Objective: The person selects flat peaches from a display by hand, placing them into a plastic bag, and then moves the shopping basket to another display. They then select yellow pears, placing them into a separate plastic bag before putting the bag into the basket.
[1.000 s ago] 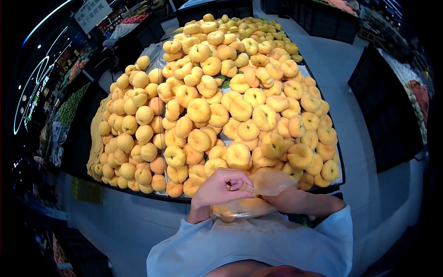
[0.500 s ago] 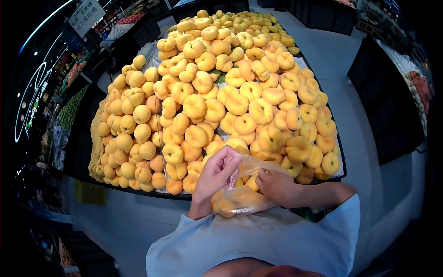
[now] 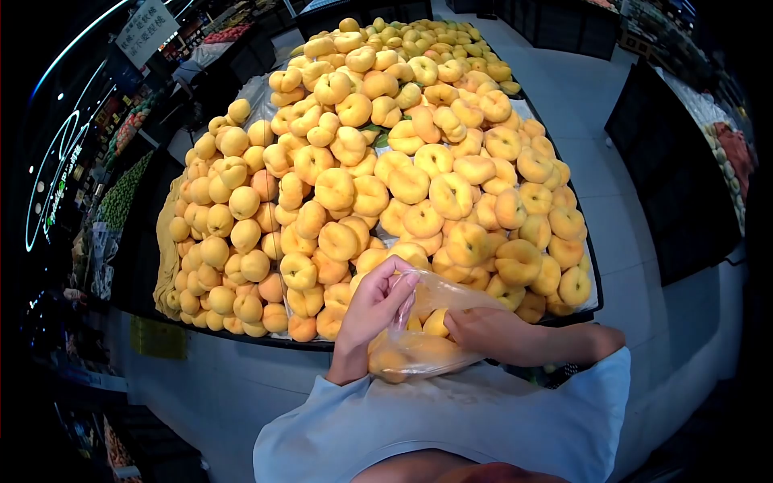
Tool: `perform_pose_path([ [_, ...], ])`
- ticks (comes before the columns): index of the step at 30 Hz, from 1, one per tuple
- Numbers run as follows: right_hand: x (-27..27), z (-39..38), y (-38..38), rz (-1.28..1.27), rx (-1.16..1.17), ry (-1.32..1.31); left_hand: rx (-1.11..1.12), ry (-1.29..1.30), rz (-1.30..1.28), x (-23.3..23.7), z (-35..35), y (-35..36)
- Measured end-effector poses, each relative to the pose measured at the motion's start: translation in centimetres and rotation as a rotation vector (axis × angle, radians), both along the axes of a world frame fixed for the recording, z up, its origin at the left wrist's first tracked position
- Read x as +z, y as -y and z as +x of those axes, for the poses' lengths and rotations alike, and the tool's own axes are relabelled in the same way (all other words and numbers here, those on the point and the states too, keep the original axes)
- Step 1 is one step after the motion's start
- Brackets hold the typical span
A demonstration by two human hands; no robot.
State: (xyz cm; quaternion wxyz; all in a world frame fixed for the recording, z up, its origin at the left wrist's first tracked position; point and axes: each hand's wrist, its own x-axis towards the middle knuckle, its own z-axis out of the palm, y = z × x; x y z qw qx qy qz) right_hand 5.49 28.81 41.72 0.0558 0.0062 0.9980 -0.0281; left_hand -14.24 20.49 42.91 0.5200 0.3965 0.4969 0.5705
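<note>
My left hand (image 3: 377, 302) pinches the gathered rim of a clear plastic bag (image 3: 431, 366), which hangs in front of my shirt at the near edge of the fruit display. Several yellow flat peaches lie inside; one peach (image 3: 435, 322) shows in the bag's mouth, and others look blurred through the film. From the right, my right hand (image 3: 475, 328) reaches into the bag, back of the hand up, its fingertips down beside that peach. Most of its fingers are hidden, and I cannot tell whether they grip a peach. Just beyond the bag rises a large heap of flat peaches (image 3: 451, 196).
Rounder yellow peaches (image 3: 244, 202) are heaped on the left of the display, next to a yellow cloth (image 3: 167, 258). A handwritten sign (image 3: 146, 30) stands at the back left. Dark produce stands (image 3: 672, 177) line the right, across a grey tiled floor (image 3: 596, 145).
My right hand has moved lower and deeper into the bag, and its fingers show less. My left hand keeps its hold on the rim. The view has shifted very slightly.
</note>
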Motion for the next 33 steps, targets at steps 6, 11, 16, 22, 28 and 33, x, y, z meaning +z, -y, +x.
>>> perform_pose_path([
  [6, 5.4, 0.9, -1.9, -0.071, -0.033, -0.105, 0.057, 0.004, -0.003, -1.1, -0.5, -0.2],
  [11, 4.5, 2.2, -5.0, -0.818, -0.074, -0.624, 0.117, 0.054, -0.017, -1.0, -0.9, 0.1],
  [16, 2.9, 1.2, -6.7, -1.278, -0.137, -1.0, 0.138, 0.095, -0.008, -1.0, -1.2, 0.5],
  [22, 2.4, -1.9, -9.6, -1.836, -0.262, -1.274, 0.114, 0.126, -0.001, -0.4, -1.3, 1.0],
  [28, 0.5, -4.6, -12.0, -2.402, -0.188, -1.309, 0.081, 0.162, 0.019, -0.1, -1.6, 1.6],
  [33, 0.5, -6.9, -13.3, -2.306, -0.268, -1.229, 0.041, 0.211, 0.018, 0.0, -1.7, 2.0],
])
